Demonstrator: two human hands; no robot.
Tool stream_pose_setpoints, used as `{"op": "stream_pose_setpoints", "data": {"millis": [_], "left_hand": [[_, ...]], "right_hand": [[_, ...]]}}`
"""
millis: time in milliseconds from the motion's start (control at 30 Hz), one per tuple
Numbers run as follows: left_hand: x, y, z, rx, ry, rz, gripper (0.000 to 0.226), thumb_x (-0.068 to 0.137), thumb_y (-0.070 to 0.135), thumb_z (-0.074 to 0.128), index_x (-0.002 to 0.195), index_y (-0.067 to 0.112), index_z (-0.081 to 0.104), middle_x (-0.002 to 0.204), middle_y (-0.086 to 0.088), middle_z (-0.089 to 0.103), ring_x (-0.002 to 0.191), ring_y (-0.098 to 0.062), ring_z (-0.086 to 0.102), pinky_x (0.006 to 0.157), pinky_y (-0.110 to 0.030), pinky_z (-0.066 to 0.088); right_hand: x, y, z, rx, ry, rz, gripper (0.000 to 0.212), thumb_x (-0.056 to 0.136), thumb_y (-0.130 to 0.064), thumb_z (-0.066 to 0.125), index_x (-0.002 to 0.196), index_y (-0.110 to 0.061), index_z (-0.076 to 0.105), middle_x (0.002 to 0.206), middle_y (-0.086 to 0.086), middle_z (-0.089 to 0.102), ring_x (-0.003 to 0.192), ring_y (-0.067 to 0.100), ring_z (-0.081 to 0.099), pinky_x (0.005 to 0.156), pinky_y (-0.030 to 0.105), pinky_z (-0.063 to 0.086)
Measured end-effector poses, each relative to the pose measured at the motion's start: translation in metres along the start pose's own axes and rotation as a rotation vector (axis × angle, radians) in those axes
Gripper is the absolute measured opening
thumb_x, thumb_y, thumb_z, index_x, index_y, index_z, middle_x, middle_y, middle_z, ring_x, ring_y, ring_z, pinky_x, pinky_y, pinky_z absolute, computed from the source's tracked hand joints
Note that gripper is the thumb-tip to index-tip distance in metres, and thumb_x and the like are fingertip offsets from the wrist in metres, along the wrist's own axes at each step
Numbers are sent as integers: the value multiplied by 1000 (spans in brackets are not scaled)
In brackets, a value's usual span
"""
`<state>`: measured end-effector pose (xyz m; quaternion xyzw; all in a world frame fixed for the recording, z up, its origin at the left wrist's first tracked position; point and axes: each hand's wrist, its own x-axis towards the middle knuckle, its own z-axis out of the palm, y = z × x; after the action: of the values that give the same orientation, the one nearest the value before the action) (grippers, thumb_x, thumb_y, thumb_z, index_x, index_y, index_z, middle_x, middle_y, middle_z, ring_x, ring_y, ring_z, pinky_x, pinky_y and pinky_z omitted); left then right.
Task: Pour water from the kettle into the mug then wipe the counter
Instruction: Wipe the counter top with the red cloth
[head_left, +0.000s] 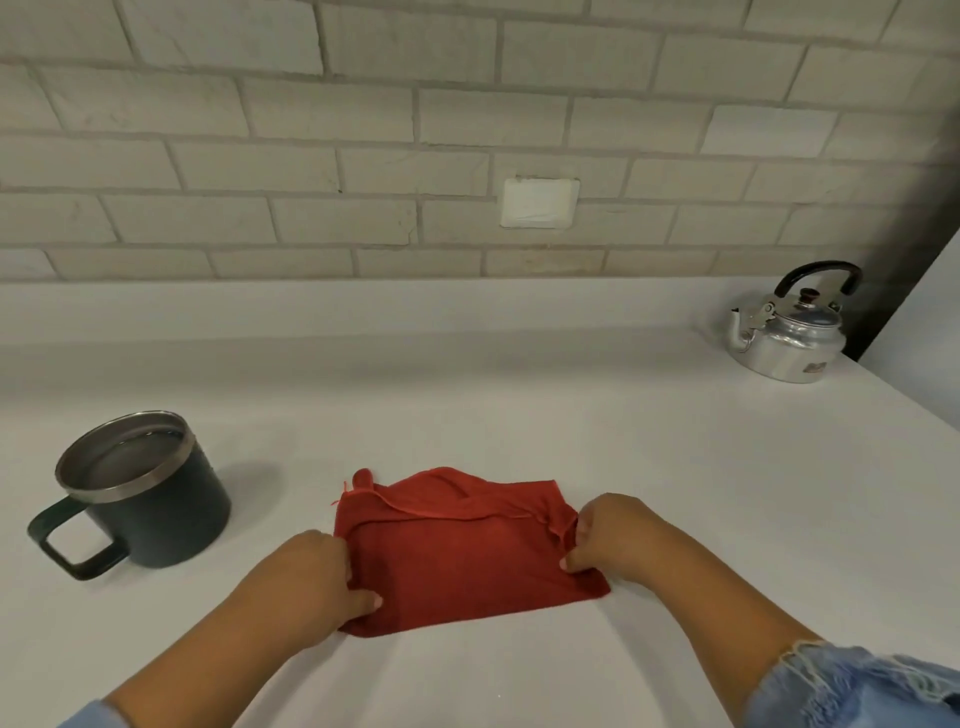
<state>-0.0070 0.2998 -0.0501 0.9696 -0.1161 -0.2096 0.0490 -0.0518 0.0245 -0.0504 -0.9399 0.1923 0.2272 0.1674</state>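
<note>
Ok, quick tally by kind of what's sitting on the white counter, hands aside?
dark metal mug with steel rim: 1
shiny silver kettle with black handle: 1
folded red cloth: 1
Total: 3

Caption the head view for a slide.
The left hand and right hand pinch a folded red cloth on the white counter; dark mug at left, kettle back right.

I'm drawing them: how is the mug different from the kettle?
The mug is dark with an open top; the kettle is shiny silver with its lid on. The mug's handle sticks out sideways; the kettle's black handle arches over its top. Both stand upright on the counter.
</note>
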Motion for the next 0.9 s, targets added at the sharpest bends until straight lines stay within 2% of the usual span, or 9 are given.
{"op": "stream_pose_setpoints", "data": {"millis": [100,200,333,433,533,633,733,833,900], "left_hand": [[-2,2,-4,-82,20,25,27,85,39,55,67,26,40,75,7,55,70,-11,57,59,-21,43],[-4,7,-13,-431,61,41,17,87,23,56,79,20,41,82,-6,65,64,-20,69,67,-32,57],[-13,25,-33,-895,103,243,33,84,10,63,105,27,45,82,-22,68,60,-23,72,66,-33,61],[-15,39,-48,-904,16,359,54,82,9,66,118,44,46,79,-19,68,66,-19,73,65,-23,59],[-10,44,-59,-1006,-37,340,35,82,6,65,111,27,62,74,-11,70,67,-20,72,58,-20,55],[-5,38,-68,-1082,-8,320,14,82,5,65,94,11,69,79,-15,73,72,-25,72,68,-31,59],[-2,27,-82,-1208,40,325,17,82,4,66,99,4,66,82,-16,73,71,-22,71,68,-28,60],[-3,9,-102,-1128,63,339,36,71,21,79,102,12,65,91,-14,73,83,-24,71,78,-33,59],[-4,-4,-115,-763,128,295,49,60,35,85,101,22,60,91,-3,69,83,-20,67,71,-30,54]], "right_hand": [[-8,-6,-4,110,102,-51,19,85,-20,55,70,-15,44,77,1,53,76,21,56,60,24,40],[-16,-16,-8,361,210,-131,17,86,-12,47,72,-20,40,74,-2,47,62,14,43,54,24,35],[-30,-49,-15,465,282,-407,15,84,-9,54,86,-23,58,83,-11,60,77,8,58,65,15,42],[-42,-75,-23,546,197,-551,25,83,-10,58,95,-31,61,94,-11,65,89,5,62,73,15,45],[-47,-91,-28,649,238,-646,28,83,-15,64,103,-33,54,100,-11,65,97,4,60,76,18,46],[-48,-96,-20,741,334,-630,46,74,-33,75,107,-34,44,108,-16,54,101,1,52,77,18,41],[-41,-95,-4,580,320,-544,68,64,-39,81,113,-37,34,105,-18,44,93,3,51,73,18,42],[-30,-99,-4,489,351,-498,28,82,-21,64,104,-31,48,86,-11,57,73,15,60,69,31,53],[-25,-107,-15,528,391,-485,11,88,-18,57,90,-29,57,78,-8,58,75,21,64,66,32,52]]}}
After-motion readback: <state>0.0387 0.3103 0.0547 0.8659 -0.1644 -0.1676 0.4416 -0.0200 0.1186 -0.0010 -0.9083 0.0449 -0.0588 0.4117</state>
